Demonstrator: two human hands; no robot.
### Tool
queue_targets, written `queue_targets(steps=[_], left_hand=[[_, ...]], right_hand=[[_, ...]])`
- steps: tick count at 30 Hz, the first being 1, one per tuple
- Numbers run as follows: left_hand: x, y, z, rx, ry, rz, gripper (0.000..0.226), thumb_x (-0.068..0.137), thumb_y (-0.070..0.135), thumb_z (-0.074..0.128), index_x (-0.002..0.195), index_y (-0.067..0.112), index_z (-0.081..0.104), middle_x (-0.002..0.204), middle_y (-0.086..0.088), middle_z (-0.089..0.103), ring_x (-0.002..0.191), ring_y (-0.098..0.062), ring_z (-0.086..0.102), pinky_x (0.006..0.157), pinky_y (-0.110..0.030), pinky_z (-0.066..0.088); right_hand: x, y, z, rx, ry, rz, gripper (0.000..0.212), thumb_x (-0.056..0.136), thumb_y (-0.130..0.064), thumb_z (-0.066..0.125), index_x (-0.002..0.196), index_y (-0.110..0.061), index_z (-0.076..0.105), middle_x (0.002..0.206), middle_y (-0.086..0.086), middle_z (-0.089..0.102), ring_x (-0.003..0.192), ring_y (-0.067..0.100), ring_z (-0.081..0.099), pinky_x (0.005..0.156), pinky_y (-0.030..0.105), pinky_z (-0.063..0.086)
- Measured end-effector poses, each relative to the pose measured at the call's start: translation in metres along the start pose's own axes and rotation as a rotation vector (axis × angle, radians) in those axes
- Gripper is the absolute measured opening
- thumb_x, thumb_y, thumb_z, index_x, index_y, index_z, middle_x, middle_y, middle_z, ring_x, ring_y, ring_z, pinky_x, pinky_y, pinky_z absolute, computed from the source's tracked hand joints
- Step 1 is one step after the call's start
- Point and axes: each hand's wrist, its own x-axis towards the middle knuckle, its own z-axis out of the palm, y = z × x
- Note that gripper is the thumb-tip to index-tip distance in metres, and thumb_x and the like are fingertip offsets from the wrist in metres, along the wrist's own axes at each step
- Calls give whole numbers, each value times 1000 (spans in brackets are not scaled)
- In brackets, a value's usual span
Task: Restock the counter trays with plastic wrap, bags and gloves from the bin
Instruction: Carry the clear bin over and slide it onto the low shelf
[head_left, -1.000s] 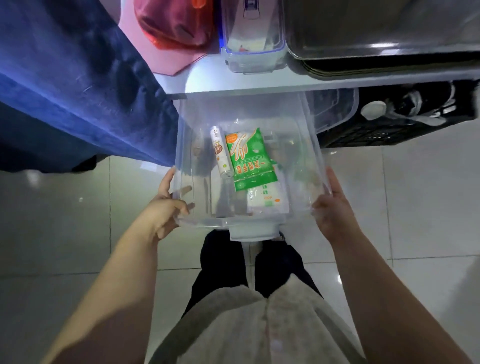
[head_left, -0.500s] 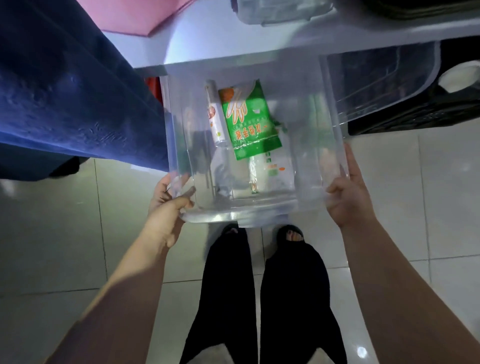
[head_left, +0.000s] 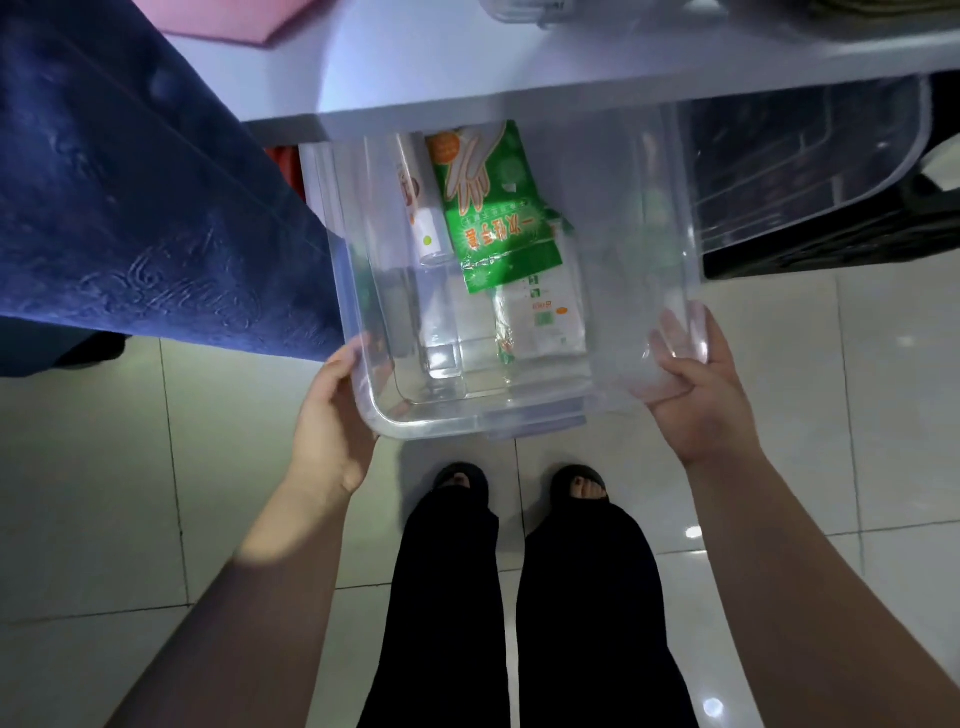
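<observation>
A clear plastic bin (head_left: 519, 423) is held low in front of me, its far end under the white counter edge (head_left: 519, 98). My left hand (head_left: 332, 415) grips its near left corner and my right hand (head_left: 696, 395) grips its near right corner. Inside lie a green pack of disposable gloves (head_left: 493, 208), a white roll of plastic wrap (head_left: 421, 208) to its left, and a pale pack of bags (head_left: 545, 317) nearer to me.
A dark blue cloth (head_left: 130, 182) hangs at the left beside the bin. Another clear bin (head_left: 810, 156) and a black crate (head_left: 857, 244) sit under the counter at the right. A pink sheet (head_left: 234, 21) lies on the counter. My feet (head_left: 519, 483) stand on pale floor tiles.
The bin has come lower and nearer to the counter's underside while both hands keep hold of it. The view has tilted down, so the counter's top has mostly left the frame.
</observation>
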Motion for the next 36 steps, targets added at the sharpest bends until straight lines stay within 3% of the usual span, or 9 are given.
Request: queue_targets(steps=[5,9,14,16,19,21,24,31,36], left_hand=[[19,9,2,10,-45,39,35,92,38,54,121,20,60,128,-3,62,117,-22,59,96,-48,43],[29,11,4,-67,55,29,49,95,33,55,137,10,48,138,-13,55,124,-29,55,100,-49,47],[14,9,14,95,233,67,27,93,32,60,117,20,61,102,0,71,92,-17,66,92,-42,50],[-1,8,20,201,382,157,17,89,29,66,105,24,61,87,4,66,79,-13,62,90,-39,50],[-33,7,33,316,591,485,25,86,14,70,106,25,59,98,0,65,93,-14,60,91,-31,49],[-53,8,52,392,547,683,30,85,8,68,106,28,60,103,-1,63,98,-12,60,94,-24,49],[-70,7,103,486,373,781,37,85,-2,65,103,30,62,102,0,65,96,-9,61,90,-21,50],[-69,-18,287,529,-194,492,33,77,8,62,104,26,70,107,-4,70,102,-22,65,87,-36,56],[-31,-54,384,803,-242,386,50,73,2,63,115,28,65,115,-1,64,104,-17,63,91,-38,53]], right_hand=[[20,-8,17,93,-36,29,70,88,17,35,139,-31,43,132,-2,57,106,15,66,85,57,51],[26,-7,26,120,16,40,69,87,17,37,139,-27,43,134,3,57,107,19,66,90,54,50],[22,-10,28,86,125,66,54,88,11,44,131,-21,51,132,18,55,123,40,50,105,57,37],[14,-16,26,60,154,81,43,90,2,48,122,-25,57,130,13,56,126,42,46,108,58,33],[3,-26,9,102,160,130,29,94,-11,51,113,-32,58,129,4,57,127,32,48,104,51,39],[1,-32,-15,221,138,171,29,96,-12,49,119,-27,55,131,5,54,127,27,46,101,49,40],[-1,-43,-56,415,140,188,33,95,-13,49,127,-20,50,134,8,52,126,29,47,103,49,40],[23,-69,-106,701,99,316,32,97,-22,45,126,-12,53,130,13,56,119,32,54,95,49,46],[66,-59,-96,876,15,445,37,89,-16,57,125,-10,53,128,14,58,113,33,56,77,50,54]])
